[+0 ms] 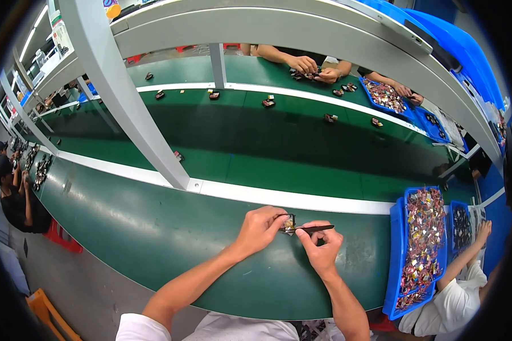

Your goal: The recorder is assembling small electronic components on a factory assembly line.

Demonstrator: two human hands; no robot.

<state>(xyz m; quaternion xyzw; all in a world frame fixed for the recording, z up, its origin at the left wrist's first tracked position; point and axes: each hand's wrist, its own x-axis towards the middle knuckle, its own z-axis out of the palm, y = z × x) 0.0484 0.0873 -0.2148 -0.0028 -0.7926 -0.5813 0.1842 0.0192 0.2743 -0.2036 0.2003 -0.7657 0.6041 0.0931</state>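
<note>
My left hand (258, 228) pinches the edge of a small black-framed part (289, 225) with a pale, yellowish middle, just above the green tabletop. From the other side, my right hand (324, 248) grips slim black tweezers (318, 228). Their tip reaches the lower edge of the part, though whether it touches is too small to tell. Both sets of fingers are closed, and the hands are close together with the part between them.
A blue bin (397, 256) heaped with small reddish parts stands to my right, with a smaller blue tray (459, 227) of black parts beyond it. A green conveyor (239, 148) carries scattered parts behind a white rail. A grey post (136, 108) rises ahead. Other people work around.
</note>
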